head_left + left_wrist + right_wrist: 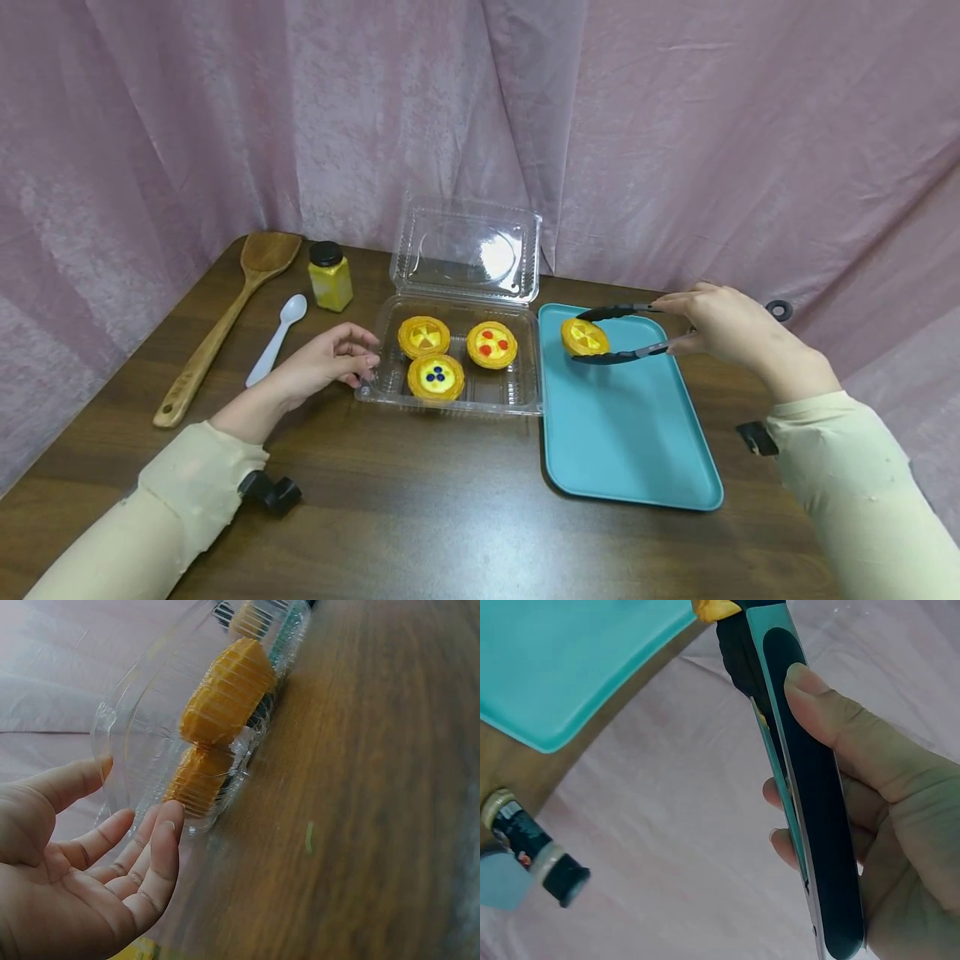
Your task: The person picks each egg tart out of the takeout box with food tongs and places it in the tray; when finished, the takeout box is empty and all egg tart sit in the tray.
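Observation:
My right hand (722, 323) grips black tongs (619, 335), thumb pressed on the handle (810, 825). The tongs pinch a yellow tart (584, 337) above the far left corner of a teal tray (637, 433). A clear clamshell box (450, 392) stands open on the table and holds three tarts: one with an orange top (423, 336), one with red dots (492, 344), one with blue dots (436, 377). My left hand (330, 358) rests at the box's left edge, fingers relaxed and touching the plastic (135, 750). It holds nothing.
A wooden spatula (225, 321), a white plastic spoon (277, 337) and a small jar of yellow powder (330, 277) lie on the brown table at the left. Pink curtain hangs behind. A small dark bottle (532, 851) shows in the right wrist view.

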{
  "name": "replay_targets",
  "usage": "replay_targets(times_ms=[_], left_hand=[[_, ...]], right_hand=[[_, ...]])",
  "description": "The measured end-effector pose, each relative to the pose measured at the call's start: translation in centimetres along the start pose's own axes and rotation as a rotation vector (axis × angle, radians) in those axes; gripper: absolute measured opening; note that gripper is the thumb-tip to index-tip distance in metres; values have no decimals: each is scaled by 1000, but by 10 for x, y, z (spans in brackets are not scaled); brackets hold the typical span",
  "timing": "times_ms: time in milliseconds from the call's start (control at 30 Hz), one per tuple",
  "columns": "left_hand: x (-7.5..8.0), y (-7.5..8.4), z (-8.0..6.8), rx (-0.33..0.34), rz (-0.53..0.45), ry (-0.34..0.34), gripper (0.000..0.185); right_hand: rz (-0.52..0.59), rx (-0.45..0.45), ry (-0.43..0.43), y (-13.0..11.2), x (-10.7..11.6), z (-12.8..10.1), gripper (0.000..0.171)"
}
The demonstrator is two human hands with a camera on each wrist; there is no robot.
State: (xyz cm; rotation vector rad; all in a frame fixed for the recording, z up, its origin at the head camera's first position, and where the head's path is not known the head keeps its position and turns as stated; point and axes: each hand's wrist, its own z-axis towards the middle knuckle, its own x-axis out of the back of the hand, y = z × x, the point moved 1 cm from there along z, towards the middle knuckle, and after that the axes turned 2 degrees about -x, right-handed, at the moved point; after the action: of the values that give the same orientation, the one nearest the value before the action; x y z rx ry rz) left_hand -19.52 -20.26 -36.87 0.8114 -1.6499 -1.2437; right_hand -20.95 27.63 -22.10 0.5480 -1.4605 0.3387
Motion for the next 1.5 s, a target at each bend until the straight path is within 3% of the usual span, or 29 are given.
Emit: replay_targets(times_ms=[333,867,1267,1500], left_hand=[[0,1,0,16,12,0,49],[-1,0,-1,15,4,4,48],[-1,1,-1,8,4,12,47],[-1,1,-1,11,7,9,48]], right_hand=[[41,-88,-103,7,-20,-4,61],[122,-129,-134,6,-26,-9,65],[192,-179,-61,8,-13,-32,72],[168,-142,48,4,-4,-36,76]])
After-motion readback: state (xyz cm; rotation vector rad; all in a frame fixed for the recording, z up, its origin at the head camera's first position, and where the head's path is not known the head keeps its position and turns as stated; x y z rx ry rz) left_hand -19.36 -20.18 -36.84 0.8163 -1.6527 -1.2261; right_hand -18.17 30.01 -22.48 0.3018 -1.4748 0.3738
